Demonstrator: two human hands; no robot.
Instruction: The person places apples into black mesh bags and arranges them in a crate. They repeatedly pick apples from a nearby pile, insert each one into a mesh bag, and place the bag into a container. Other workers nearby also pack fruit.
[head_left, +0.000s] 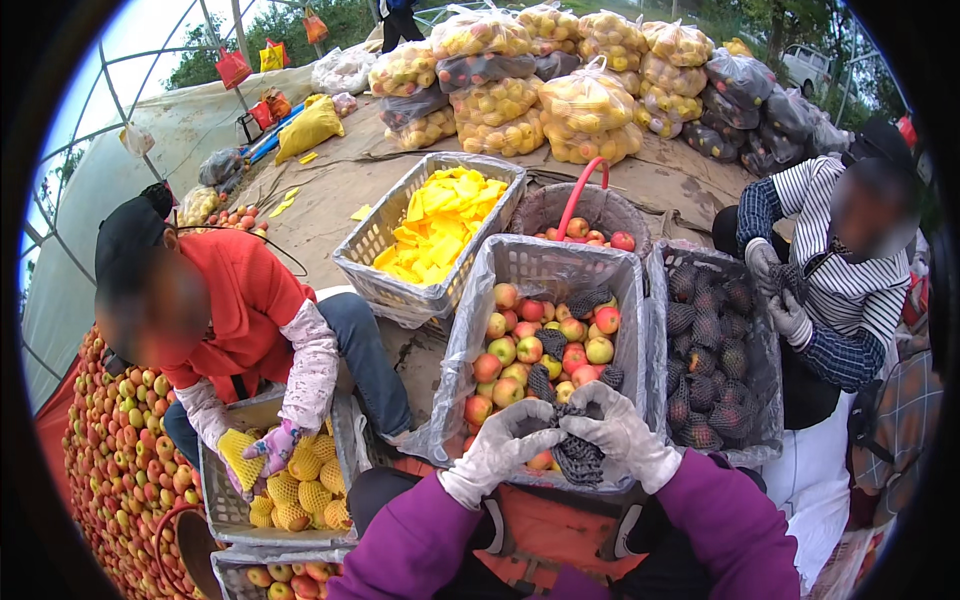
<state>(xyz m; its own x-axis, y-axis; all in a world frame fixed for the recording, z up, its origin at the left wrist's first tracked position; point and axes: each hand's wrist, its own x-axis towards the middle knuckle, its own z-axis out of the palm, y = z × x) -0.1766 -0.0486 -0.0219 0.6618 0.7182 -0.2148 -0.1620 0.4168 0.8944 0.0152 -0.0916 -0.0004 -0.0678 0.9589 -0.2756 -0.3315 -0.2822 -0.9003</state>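
Both the left hand [500, 445] and the right hand [620, 430], in white knit gloves, grip and stretch a dark foam net sleeve [572, 440] at the near rim of the plastic-lined middle crate [478, 300]. This crate holds smooth red-yellow apples [530, 345] and loose sleeves. Right of it, a lined crate [770, 400] holds dark-netted fruit; left of it, a mesh basket [375, 265] holds yellow sleeves.

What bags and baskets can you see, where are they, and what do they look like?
Clear fruit bags: piled at the back, bulging, yellow inside.
Grey basket: middle, holds yellow nets.
Lined crate: before the gloved hands, red-green apples.
Right crate: apples in dark nets.
Red bags: hanging far left.
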